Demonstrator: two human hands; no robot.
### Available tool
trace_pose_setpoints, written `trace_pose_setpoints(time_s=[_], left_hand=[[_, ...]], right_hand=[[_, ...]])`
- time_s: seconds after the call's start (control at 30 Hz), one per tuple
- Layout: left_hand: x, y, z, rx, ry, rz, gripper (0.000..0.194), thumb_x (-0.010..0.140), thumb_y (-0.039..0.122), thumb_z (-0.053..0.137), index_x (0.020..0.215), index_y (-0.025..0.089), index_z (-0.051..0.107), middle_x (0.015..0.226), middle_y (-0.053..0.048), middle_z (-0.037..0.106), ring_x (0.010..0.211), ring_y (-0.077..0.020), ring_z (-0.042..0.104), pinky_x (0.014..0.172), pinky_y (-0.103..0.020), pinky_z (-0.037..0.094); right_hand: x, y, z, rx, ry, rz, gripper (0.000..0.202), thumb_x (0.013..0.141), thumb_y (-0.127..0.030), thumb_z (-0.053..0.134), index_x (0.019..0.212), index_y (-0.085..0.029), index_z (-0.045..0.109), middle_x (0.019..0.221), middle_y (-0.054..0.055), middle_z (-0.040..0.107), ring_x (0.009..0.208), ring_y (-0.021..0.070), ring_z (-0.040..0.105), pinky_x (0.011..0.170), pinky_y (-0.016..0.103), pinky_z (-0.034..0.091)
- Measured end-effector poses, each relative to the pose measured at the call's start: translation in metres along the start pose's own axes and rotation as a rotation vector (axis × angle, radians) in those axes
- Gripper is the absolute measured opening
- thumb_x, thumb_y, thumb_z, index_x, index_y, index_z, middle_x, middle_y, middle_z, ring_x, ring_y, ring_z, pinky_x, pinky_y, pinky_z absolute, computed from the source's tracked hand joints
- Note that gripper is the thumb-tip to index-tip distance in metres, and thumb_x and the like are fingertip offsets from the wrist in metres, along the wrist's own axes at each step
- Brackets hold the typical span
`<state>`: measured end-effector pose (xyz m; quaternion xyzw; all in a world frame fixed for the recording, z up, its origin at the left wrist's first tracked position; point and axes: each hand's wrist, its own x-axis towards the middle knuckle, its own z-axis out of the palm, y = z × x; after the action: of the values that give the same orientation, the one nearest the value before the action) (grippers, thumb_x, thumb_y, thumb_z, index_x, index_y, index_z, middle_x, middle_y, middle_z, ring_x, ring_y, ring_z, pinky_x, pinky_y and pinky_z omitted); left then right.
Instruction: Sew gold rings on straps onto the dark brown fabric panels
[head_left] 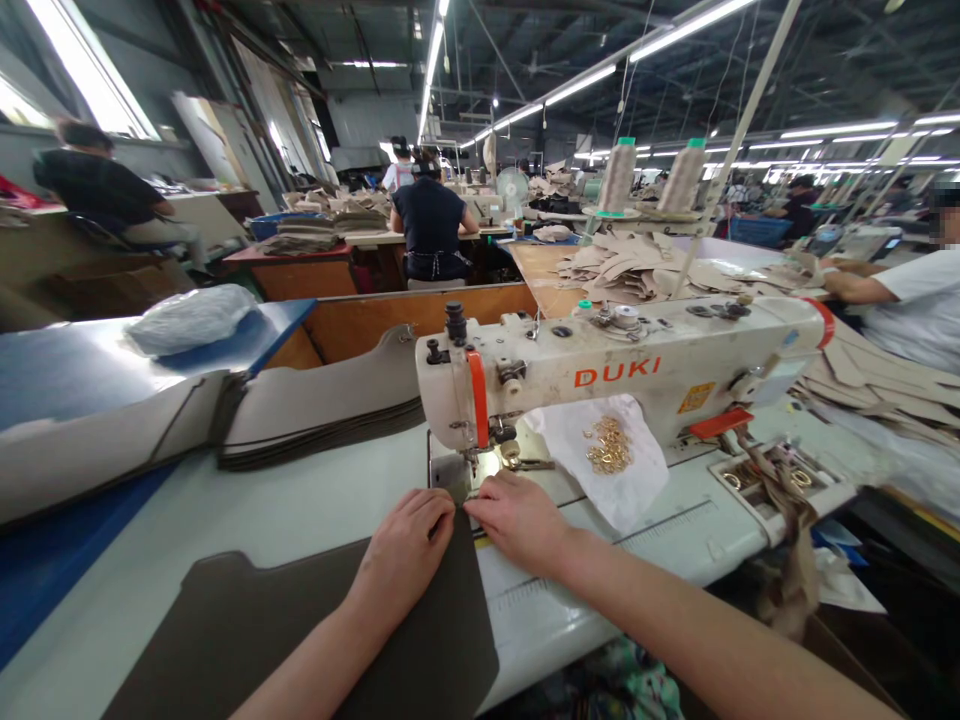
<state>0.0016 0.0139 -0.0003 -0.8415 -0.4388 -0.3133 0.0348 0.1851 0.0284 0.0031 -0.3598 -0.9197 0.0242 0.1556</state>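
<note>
My left hand (409,540) rests over the upper edge of a dark brown sheet-material panel (315,620), its fingers curled and pinched. My right hand (521,520) meets it from the other side, thumb and finger pressed together. Whatever lies between the fingertips is too small to make out. Just beyond them is the lit needle area of a white sewing machine (622,370) with an orange lever. The panel lies on the pale machine table (330,500) and reaches toward me. Behind my right hand, a white cloth (555,430) holds a heap of small gold-coloured metal pieces (609,446).
Stacked grey-brown panels (322,400) lie left of the machine. A plastic-wrapped bundle (191,318) sits on a blue surface. At right is a tray (817,500) with rings and brown strips. Beige cut pieces (637,265) and thread cones (619,180) stand behind; a co-worker's arm (862,285) is at right.
</note>
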Motion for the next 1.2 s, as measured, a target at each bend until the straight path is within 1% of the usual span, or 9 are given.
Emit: trace_pose_setpoints(time_s=[0.47, 0.57, 0.67, 0.8, 0.9, 0.97, 1.03, 1.13, 1.2], left_hand=[[0.001, -0.002, -0.001, -0.007, -0.038, 0.048, 0.021, 0.091, 0.017, 0.041, 0.080, 0.020, 0.059, 0.078, -0.003, 0.069, 0.073, -0.0172, 0.064, 0.073, -0.031, 0.054], [0.002, -0.003, -0.002, 0.026, -0.048, 0.086, 0.023, 0.092, 0.018, 0.039, 0.080, 0.019, 0.058, 0.077, -0.003, 0.068, 0.072, -0.0174, 0.063, 0.071, -0.031, 0.055], [0.002, -0.005, 0.000, 0.045, -0.049, 0.115, 0.024, 0.092, 0.017, 0.038, 0.079, 0.018, 0.058, 0.076, -0.004, 0.068, 0.070, -0.0178, 0.063, 0.069, -0.032, 0.055], [0.000, -0.007, 0.004, 0.048, -0.035, 0.128, 0.023, 0.093, 0.016, 0.038, 0.080, 0.018, 0.057, 0.076, -0.004, 0.067, 0.071, -0.0184, 0.062, 0.070, -0.033, 0.055], [0.000, -0.007, 0.005, 0.051, -0.021, 0.137, 0.023, 0.094, 0.016, 0.037, 0.082, 0.018, 0.057, 0.078, -0.004, 0.068, 0.072, -0.0182, 0.062, 0.071, -0.034, 0.055], [0.000, -0.006, 0.004, 0.056, -0.007, 0.145, 0.024, 0.094, 0.016, 0.037, 0.081, 0.019, 0.057, 0.077, -0.004, 0.067, 0.072, -0.0179, 0.062, 0.071, -0.033, 0.055], [0.000, -0.006, 0.004, 0.059, 0.009, 0.154, 0.024, 0.094, 0.016, 0.037, 0.081, 0.019, 0.056, 0.077, -0.003, 0.067, 0.071, -0.0173, 0.062, 0.070, -0.031, 0.054], [0.000, -0.006, 0.003, 0.063, 0.015, 0.161, 0.024, 0.095, 0.016, 0.036, 0.082, 0.019, 0.056, 0.077, -0.003, 0.067, 0.071, -0.0170, 0.062, 0.070, -0.031, 0.054], [0.000, -0.007, 0.002, 0.066, -0.023, 0.161, 0.024, 0.095, 0.016, 0.035, 0.081, 0.019, 0.056, 0.077, -0.003, 0.066, 0.071, -0.0174, 0.061, 0.069, -0.031, 0.054]], right_hand=[[0.002, 0.001, 0.000, -0.072, 0.019, -0.056, 0.010, 0.090, -0.016, 0.052, 0.084, -0.018, 0.060, 0.080, 0.002, 0.058, 0.078, 0.0178, 0.051, 0.071, 0.027, 0.040], [-0.002, 0.003, -0.001, -0.077, 0.009, -0.079, 0.008, 0.090, -0.016, 0.053, 0.089, -0.017, 0.061, 0.082, 0.002, 0.059, 0.081, 0.0181, 0.051, 0.073, 0.027, 0.040], [-0.014, 0.006, -0.008, -0.082, -0.024, -0.150, 0.011, 0.091, -0.017, 0.053, 0.098, -0.018, 0.061, 0.088, 0.002, 0.060, 0.086, 0.0182, 0.051, 0.077, 0.028, 0.041], [-0.035, 0.004, -0.026, -0.123, -0.080, -0.312, 0.012, 0.093, -0.021, 0.052, 0.101, -0.016, 0.060, 0.090, 0.003, 0.060, 0.091, 0.0190, 0.051, 0.082, 0.031, 0.042], [-0.041, -0.002, -0.034, -0.140, -0.093, -0.362, 0.016, 0.094, -0.019, 0.048, 0.106, -0.015, 0.058, 0.102, 0.006, 0.061, 0.098, 0.0197, 0.050, 0.086, 0.033, 0.041], [-0.039, -0.006, -0.032, -0.134, -0.078, -0.337, 0.018, 0.094, -0.019, 0.047, 0.109, -0.016, 0.057, 0.112, 0.007, 0.059, 0.104, 0.0206, 0.049, 0.089, 0.034, 0.041], [-0.036, -0.008, -0.024, -0.118, -0.044, -0.289, 0.017, 0.094, -0.020, 0.047, 0.107, -0.017, 0.058, 0.115, 0.007, 0.058, 0.106, 0.0209, 0.048, 0.092, 0.035, 0.039], [-0.030, -0.012, -0.008, -0.060, 0.041, -0.226, 0.015, 0.093, -0.027, 0.050, 0.090, -0.016, 0.060, 0.102, 0.007, 0.062, 0.102, 0.0208, 0.050, 0.094, 0.035, 0.039], [-0.026, -0.015, 0.001, -0.014, 0.096, -0.196, 0.015, 0.090, -0.028, 0.054, 0.084, -0.016, 0.060, 0.095, 0.006, 0.062, 0.100, 0.0208, 0.051, 0.093, 0.034, 0.040]])
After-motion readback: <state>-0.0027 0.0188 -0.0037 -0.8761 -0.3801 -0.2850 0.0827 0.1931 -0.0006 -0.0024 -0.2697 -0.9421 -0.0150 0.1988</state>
